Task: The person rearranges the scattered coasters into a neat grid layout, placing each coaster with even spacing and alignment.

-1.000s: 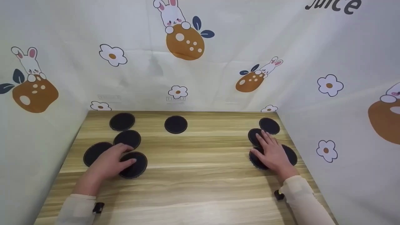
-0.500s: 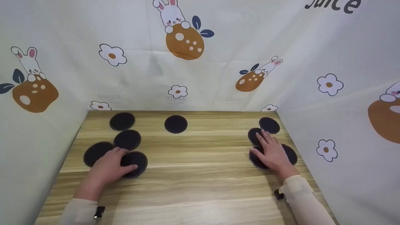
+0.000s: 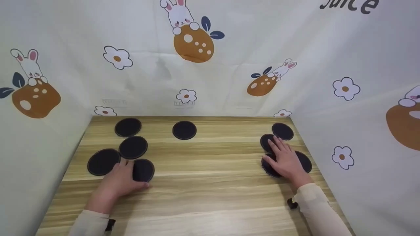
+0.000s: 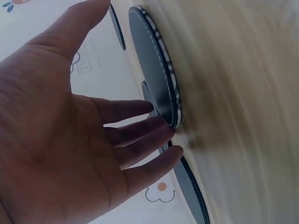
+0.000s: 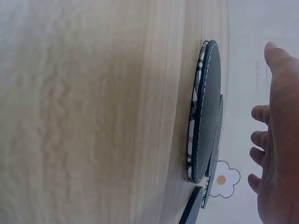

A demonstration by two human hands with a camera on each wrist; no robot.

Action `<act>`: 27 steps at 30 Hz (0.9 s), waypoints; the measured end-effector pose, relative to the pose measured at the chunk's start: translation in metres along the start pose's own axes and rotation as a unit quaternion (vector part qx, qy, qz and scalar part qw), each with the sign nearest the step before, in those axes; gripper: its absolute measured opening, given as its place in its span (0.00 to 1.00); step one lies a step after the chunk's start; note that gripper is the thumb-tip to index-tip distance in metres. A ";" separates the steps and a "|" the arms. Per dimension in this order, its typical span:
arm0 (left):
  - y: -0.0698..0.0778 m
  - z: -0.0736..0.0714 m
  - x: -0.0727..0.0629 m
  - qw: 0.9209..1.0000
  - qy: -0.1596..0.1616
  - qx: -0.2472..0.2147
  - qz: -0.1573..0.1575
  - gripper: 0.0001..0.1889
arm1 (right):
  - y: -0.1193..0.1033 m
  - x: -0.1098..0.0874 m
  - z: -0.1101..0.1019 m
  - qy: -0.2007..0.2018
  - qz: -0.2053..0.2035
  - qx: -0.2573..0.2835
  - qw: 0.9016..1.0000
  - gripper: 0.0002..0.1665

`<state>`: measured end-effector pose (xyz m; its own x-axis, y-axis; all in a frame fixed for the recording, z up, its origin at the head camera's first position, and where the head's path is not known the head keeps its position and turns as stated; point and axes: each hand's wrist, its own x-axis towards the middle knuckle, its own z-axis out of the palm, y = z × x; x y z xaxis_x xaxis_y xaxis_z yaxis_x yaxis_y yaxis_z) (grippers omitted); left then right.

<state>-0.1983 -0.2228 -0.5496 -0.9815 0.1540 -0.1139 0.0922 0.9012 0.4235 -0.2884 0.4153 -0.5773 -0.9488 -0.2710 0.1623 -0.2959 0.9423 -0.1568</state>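
Round black coasters with pale stitching lie flat on the table. My left hand (image 3: 119, 182) is spread beside the front-left coaster (image 3: 144, 170), fingers at its left edge and thumb by its near edge. In the left wrist view, the fingers reach out nearly straight, fingertips right at the rim of that coaster (image 4: 149, 60), whose underside edge is patterned. My right hand (image 3: 288, 162), fingers extended and parted, lies over the right-hand group, partly covering a front coaster (image 3: 269, 167), a middle one (image 3: 266, 142) and an outer one (image 3: 304, 163). The right wrist view has that hand (image 5: 285, 135) raised off a coaster (image 5: 210, 102).
Three more coasters sit on the left: an outer one (image 3: 103, 162), a middle one (image 3: 133, 147) and a back one (image 3: 128, 127). Another coaster (image 3: 184, 130) is at the back centre, one more (image 3: 283, 131) at the back right. Printed cloth (image 3: 223, 82) walls the wooden table (image 3: 210, 196) on three sides.
My left hand has drawn back toward me and slightly right. Its fingers have come off the middle-left coaster and its thumb has slid to the front-left coaster's near edge. The right hand stays put.
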 end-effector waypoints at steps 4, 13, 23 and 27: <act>0.001 0.005 0.001 1.000 0.005 0.015 -0.002 0.68 | -0.001 0.001 0.000 0.005 0.002 -0.006 1.000 0.51; 0.000 0.011 0.004 0.999 0.036 0.035 0.006 0.59 | -0.003 0.003 -0.002 0.005 0.007 -0.029 1.000 0.49; 0.000 0.012 0.005 0.998 0.043 0.039 0.006 0.60 | -0.003 0.004 -0.002 0.016 0.000 -0.031 0.999 0.47; 0.000 0.012 0.006 0.998 0.038 0.045 0.009 0.60 | -0.002 0.002 0.000 0.021 0.000 -0.030 0.999 0.47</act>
<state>-0.2026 -0.2169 -0.5612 -0.9893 0.1412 -0.0366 0.1204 0.9320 0.3419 -0.2897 0.4125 -0.5764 -0.9430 -0.2637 0.2029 -0.2877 0.9526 -0.0992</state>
